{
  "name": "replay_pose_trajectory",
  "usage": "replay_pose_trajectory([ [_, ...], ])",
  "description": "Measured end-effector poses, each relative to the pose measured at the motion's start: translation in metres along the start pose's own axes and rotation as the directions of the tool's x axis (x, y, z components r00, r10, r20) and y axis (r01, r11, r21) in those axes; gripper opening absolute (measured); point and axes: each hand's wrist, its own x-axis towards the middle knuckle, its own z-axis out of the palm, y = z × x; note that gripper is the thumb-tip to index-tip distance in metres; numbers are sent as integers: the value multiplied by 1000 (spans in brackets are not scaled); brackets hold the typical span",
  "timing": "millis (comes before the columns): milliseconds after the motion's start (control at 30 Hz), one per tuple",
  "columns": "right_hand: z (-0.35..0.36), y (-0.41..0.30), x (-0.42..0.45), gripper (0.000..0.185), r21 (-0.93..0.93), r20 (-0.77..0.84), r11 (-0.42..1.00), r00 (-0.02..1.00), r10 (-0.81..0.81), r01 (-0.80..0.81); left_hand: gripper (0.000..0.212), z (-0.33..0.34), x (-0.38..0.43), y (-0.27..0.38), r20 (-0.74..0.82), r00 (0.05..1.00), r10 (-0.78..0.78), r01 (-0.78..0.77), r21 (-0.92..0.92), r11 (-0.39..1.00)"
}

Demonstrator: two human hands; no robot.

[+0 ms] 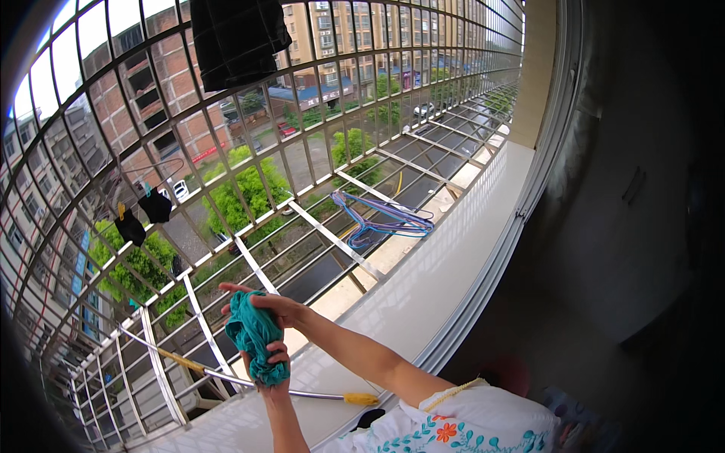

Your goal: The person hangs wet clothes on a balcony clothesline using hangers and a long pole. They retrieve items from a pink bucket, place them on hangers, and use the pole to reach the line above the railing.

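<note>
A bunched teal cloth (249, 328) is held in front of me between both hands, over the inner edge of the sill and the barred window cage. My left hand (277, 354) grips its lower end, with the fingers wrapped around it. At the upper end is my right hand (280, 310), its thumb over the cloth and some fingers stretched out past it. Part of each hand is hidden by the cloth. Below the hands in view, a thin metal pole (308, 393) with yellow grip sections runs from the cage bars across the white sill (430, 300).
Blue and purple clothes hangers (391, 223) lie piled on the cage floor bars. Dark shorts (238, 45) hang overhead; two small black garments (154, 205) hang from clips at left. A sliding-window track (487, 289) edges the sill. Trees and a street show beyond the bars.
</note>
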Motion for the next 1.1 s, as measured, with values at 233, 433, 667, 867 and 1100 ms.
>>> replay_pose_trajectory([
  [233,-23,11,56,23,-471,-340,838,933,117,-276,59,7,7,74,-143,984,103,59,818,573],
  [433,-79,44,83,16,-864,-497,-12,856,-141,-503,40,-9,35,114,-301,896,328,293,953,75],
  [667,-92,68,79,21,-856,-468,-165,869,-159,-490,49,-51,33,148,-179,839,513,278,953,-122],
  [867,-54,25,50,46,-326,-451,795,823,345,-512,52,-23,14,140,-242,962,123,181,910,374],
  [1100,-40,30,47,29,-726,-423,598,906,2,-340,71,-31,13,154,-329,930,162,240,879,411],
])
